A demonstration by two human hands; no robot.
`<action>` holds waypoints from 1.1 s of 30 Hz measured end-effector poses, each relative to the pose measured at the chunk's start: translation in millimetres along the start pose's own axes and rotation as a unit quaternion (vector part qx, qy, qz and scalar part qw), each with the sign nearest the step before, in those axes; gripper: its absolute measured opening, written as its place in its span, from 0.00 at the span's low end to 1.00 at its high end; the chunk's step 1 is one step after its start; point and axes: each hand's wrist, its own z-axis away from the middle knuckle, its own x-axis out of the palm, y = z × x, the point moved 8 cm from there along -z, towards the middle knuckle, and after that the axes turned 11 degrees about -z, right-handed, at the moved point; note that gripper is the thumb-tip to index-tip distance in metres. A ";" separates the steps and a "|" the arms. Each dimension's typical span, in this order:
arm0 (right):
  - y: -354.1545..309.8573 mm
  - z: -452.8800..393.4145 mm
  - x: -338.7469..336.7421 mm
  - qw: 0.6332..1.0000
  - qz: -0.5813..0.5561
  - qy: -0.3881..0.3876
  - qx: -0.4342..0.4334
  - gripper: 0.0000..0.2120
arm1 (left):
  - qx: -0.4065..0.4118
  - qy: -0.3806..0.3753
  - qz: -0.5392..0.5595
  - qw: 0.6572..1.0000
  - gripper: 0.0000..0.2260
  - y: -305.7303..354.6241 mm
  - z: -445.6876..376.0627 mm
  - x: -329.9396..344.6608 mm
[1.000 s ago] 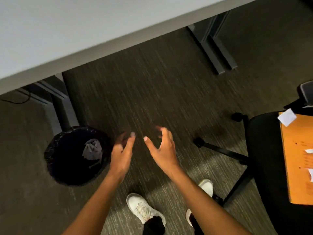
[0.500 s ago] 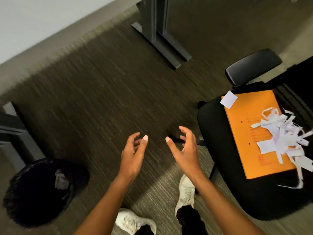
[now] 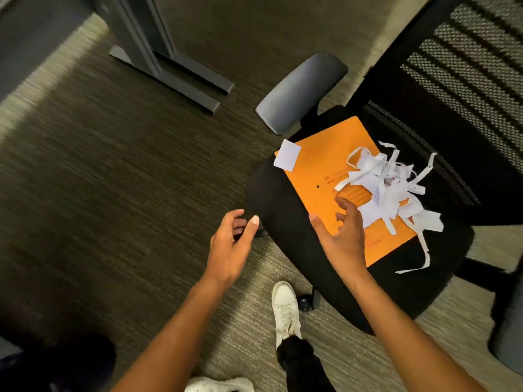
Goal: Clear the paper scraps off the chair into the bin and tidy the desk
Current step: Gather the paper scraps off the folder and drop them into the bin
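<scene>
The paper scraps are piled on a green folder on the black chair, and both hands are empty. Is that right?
Not quite. The head view shows the folder is orange, not green. The rest holds: the paper scraps are piled on it, it lies on the black chair, and the left hand and right hand are both open and empty.

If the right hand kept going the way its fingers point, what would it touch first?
Probably the paper scraps: the right hand is open over the orange folder, fingers aimed at the pile just ahead. Its height above the folder is unclear.
</scene>
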 end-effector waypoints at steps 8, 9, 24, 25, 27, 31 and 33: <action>37.5 -47.7 -89.3 0.996 0.037 0.081 0.024 0.31 | 0.038 -0.050 -0.040 0.997 0.20 51.4 -40.5 72.0; 42.4 -54.2 -99.0 0.995 0.046 0.088 0.029 0.32 | 0.041 -0.057 -0.043 0.997 0.20 56.5 -43.9 81.7; 86.0 -146.3 -138.6 0.975 0.207 0.034 0.067 0.47 | 0.061 -0.119 -0.100 0.986 0.19 95.6 -85.1 166.4; 88.1 -149.7 -136.8 0.973 0.219 0.025 0.070 0.47 | 0.060 -0.120 -0.101 0.986 0.18 97.4 -87.0 168.7; 91.3 -153.4 -132.2 0.970 0.232 0.010 0.070 0.43 | 0.062 -0.120 -0.104 0.985 0.18 101.8 -89.9 172.4; 91.7 -148.8 -120.1 0.975 0.218 0.005 0.049 0.22 | 0.078 -0.126 -0.123 0.981 0.20 112.3 -94.4 179.3; 92.5 -141.8 -117.0 0.980 0.192 0.008 0.047 0.17 | 0.085 -0.132 -0.133 0.979 0.19 116.1 -96.4 184.0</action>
